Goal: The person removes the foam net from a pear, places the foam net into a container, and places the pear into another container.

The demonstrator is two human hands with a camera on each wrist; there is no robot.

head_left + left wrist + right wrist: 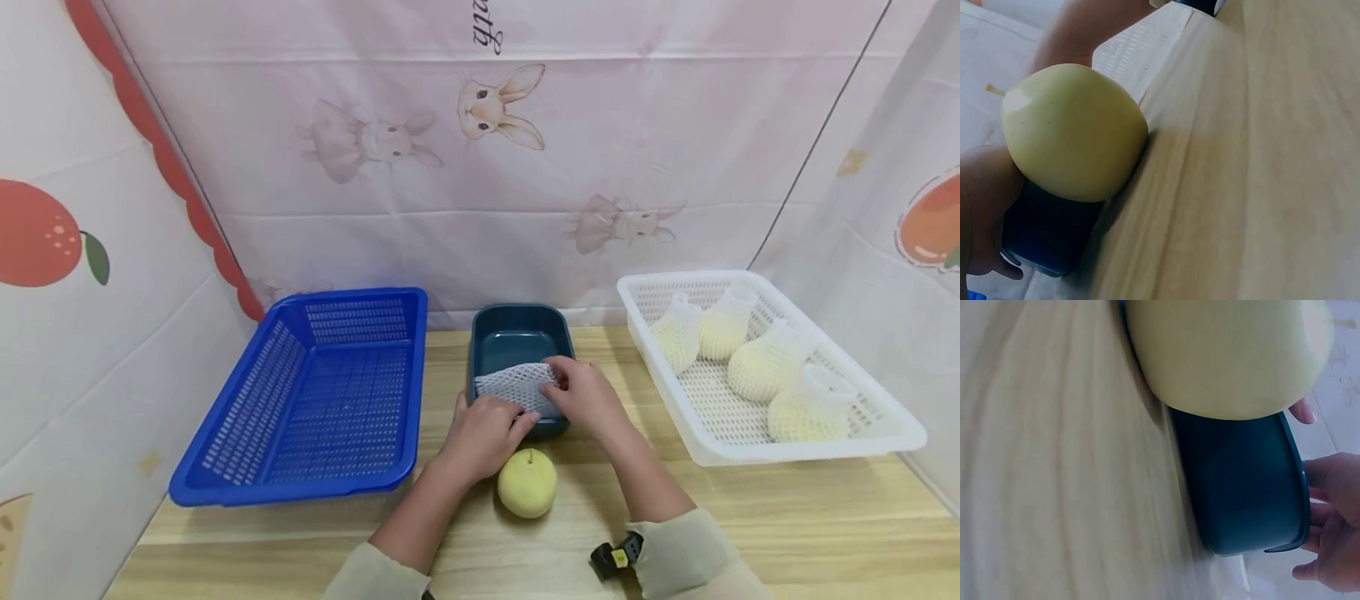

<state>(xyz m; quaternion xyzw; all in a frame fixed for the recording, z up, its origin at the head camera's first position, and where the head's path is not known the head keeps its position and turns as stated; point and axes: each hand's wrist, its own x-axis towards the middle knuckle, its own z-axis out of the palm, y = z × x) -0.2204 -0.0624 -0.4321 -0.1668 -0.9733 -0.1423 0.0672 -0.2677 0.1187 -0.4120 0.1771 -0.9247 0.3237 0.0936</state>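
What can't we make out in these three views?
Head: floor of the green tray beneath the mesh sleeve, which covers it.
Head: how the left hand grips; its own back hides some fingertips.
Right wrist: part of the loose yellow fruit, cut off by the top edge.
Head: start of the wall lettering, cut off by the top edge.

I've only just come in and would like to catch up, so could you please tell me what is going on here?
A person's left hand and right hand are holding a white foam net over the dark teal bin. A bare pale yellow fruit sits on the wooden table, just in front of the bin. On the right, four net-covered fruits lie in a white basket; a blue basket stands on the left.
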